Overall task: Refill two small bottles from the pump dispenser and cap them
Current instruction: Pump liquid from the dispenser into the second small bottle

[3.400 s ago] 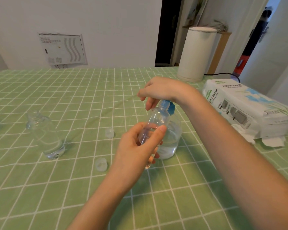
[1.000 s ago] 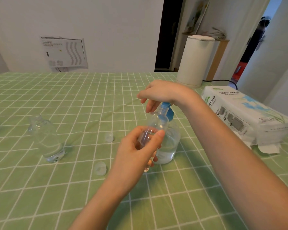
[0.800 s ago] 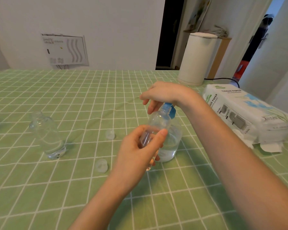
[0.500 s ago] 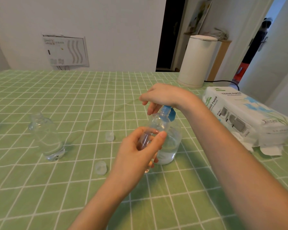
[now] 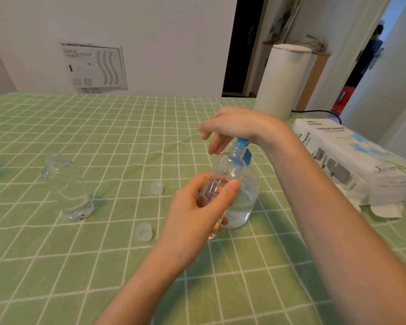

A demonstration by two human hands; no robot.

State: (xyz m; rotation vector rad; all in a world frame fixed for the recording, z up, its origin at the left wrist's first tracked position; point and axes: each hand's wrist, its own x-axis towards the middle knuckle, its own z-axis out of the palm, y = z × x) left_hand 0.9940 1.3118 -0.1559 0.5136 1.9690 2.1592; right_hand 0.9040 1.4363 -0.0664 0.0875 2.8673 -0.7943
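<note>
Posture unchanged: left hand (image 5: 197, 207) grips the small bottle (image 5: 229, 164) at the spout, right hand (image 5: 232, 124), fingers loose, presses the pump dispenser (image 5: 249, 200); filling apparently continues, capping pending.

Home: checked tablecloth (image 5: 103, 141), tissue pack (image 5: 352, 158), doorway (image 5: 239, 45)

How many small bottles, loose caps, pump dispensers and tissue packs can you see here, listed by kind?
Small bottles: 2, one held, one standing
Loose caps: 2
Pump dispenser: 1
Tissue pack: 1
Total: 6
</note>
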